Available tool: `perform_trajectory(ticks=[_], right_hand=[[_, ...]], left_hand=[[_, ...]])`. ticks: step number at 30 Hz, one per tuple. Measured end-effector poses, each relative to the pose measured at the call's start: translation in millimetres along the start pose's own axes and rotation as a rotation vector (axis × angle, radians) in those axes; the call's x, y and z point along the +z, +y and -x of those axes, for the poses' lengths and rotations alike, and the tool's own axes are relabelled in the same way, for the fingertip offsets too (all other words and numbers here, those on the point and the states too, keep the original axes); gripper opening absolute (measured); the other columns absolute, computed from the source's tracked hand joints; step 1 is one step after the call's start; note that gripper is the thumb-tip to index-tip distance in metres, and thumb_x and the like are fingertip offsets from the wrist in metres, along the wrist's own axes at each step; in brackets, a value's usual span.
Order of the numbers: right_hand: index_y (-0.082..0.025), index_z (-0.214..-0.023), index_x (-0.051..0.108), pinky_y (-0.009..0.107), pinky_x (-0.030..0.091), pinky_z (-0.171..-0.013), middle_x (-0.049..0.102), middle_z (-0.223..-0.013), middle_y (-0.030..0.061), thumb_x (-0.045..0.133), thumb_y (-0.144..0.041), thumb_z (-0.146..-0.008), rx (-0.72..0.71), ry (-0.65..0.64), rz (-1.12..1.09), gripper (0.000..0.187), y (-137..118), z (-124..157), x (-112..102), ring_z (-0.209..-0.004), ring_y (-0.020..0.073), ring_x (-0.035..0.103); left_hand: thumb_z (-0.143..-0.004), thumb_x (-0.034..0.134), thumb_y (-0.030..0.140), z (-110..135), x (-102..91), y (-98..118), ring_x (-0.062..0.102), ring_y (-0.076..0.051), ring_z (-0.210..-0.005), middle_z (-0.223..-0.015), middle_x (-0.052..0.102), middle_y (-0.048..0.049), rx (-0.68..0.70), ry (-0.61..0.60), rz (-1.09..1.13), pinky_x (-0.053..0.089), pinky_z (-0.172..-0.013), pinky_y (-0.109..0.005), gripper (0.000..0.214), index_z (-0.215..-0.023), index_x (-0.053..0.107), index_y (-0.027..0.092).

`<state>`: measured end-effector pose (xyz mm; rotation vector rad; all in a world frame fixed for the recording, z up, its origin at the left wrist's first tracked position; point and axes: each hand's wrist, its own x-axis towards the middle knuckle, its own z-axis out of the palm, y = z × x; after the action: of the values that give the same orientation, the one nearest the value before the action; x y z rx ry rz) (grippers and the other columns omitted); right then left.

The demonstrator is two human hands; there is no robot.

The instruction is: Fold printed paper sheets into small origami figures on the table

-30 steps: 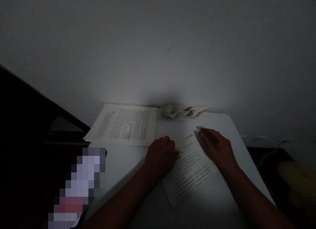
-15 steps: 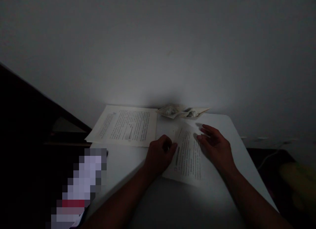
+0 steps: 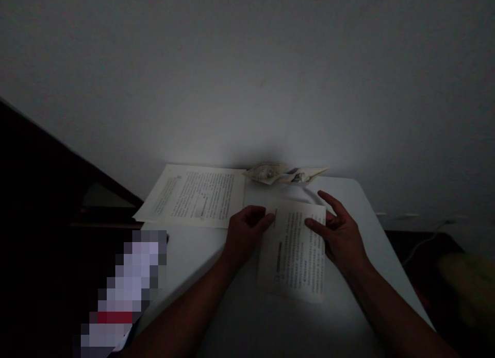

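Note:
A printed sheet of paper (image 3: 292,255) is held between my two hands above the near part of the table. My left hand (image 3: 245,234) pinches its upper left edge, thumb on the printed face. My right hand (image 3: 342,232) grips the upper right edge, with the thumb on top, some fingers behind the sheet and the index finger stretched away from it. Beyond the hands, two folded paper boats (image 3: 266,173) stand side by side by the wall. To the left, more printed sheets (image 3: 204,195) lie flat.
The white table (image 3: 344,190) is pushed against a grey wall (image 3: 263,90). A pixelated, blurred-out object (image 3: 124,291) lies at the table's left edge. A pale cable (image 3: 423,242) runs at the right, above a dim yellowish thing (image 3: 469,286). The light is low.
The sheet has been turned straighter and shifted right and slightly nearer. My right hand, apart from the fingers' earlier hover over its edge, has closed on it. The boats and other sheets stay put.

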<state>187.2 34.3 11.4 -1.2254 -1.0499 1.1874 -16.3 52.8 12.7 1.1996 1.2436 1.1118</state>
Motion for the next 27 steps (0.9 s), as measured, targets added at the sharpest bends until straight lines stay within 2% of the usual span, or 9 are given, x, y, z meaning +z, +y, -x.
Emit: perform_trajectory(ticks=[3, 6, 9, 16, 27], right_hand=[[-0.027, -0.134, 0.04, 0.042, 0.058, -0.065, 0.075, -0.09, 0.0056, 0.077, -0.034, -0.067, 0.04, -0.008, 0.016, 0.077, -0.4, 0.6, 2.3, -0.076, 0.0263, 0.071], [-0.025, -0.129, 0.047, 0.039, 0.057, -0.062, 0.074, -0.084, 0.0051, 0.076, -0.035, -0.068, 0.059, -0.011, 0.007, 0.068, 0.1, 1.0, 2.9, -0.075, 0.0259, 0.07], [-0.023, -0.126, 0.051, 0.038, 0.056, -0.062, 0.074, -0.087, 0.0065, 0.074, -0.036, -0.07, 0.061, -0.015, 0.017, 0.063, 0.3, 1.0, 2.2, -0.081, 0.0273, 0.07], [-0.026, -0.124, 0.054, 0.036, 0.054, -0.064, 0.074, -0.077, 0.0017, 0.079, -0.032, -0.065, 0.11, 0.021, -0.017, 0.064, -0.9, 0.3, 3.5, -0.064, 0.0202, 0.067], [-0.028, -0.124, 0.054, 0.034, 0.055, -0.06, 0.073, -0.071, 0.0003, 0.082, -0.026, -0.061, 0.13, 0.053, -0.078, 0.068, 1.2, -0.9, 3.3, -0.061, 0.0185, 0.067]], left_hand=[[-0.069, 0.071, 0.043, -0.9, -1.1, 4.4, 0.06, -0.014, -0.062, -0.064, 0.065, -0.0006, -0.078, -0.004, -0.039, 0.047, -0.06, -0.026, 0.029, -0.067, 0.066, 0.014], [-0.068, 0.073, 0.041, -0.5, -1.0, 7.2, 0.06, -0.014, -0.061, -0.064, 0.067, 0.0, -0.104, 0.007, -0.018, 0.047, -0.06, -0.026, 0.026, -0.068, 0.069, 0.016], [-0.067, 0.073, 0.041, -0.1, -0.4, 7.8, 0.06, -0.014, -0.061, -0.065, 0.068, -0.0006, -0.111, 0.0, -0.015, 0.046, -0.06, -0.025, 0.026, -0.069, 0.071, 0.016], [-0.068, 0.073, 0.041, 0.2, -0.2, 8.1, 0.06, -0.013, -0.061, -0.065, 0.068, -0.0012, -0.114, -0.004, 0.002, 0.045, -0.06, -0.024, 0.027, -0.07, 0.071, 0.015], [-0.068, 0.073, 0.038, -0.4, 0.6, 7.9, 0.062, -0.014, -0.063, -0.067, 0.07, -0.0023, -0.103, 0.008, -0.017, 0.046, -0.06, -0.025, 0.024, -0.071, 0.072, 0.015]])
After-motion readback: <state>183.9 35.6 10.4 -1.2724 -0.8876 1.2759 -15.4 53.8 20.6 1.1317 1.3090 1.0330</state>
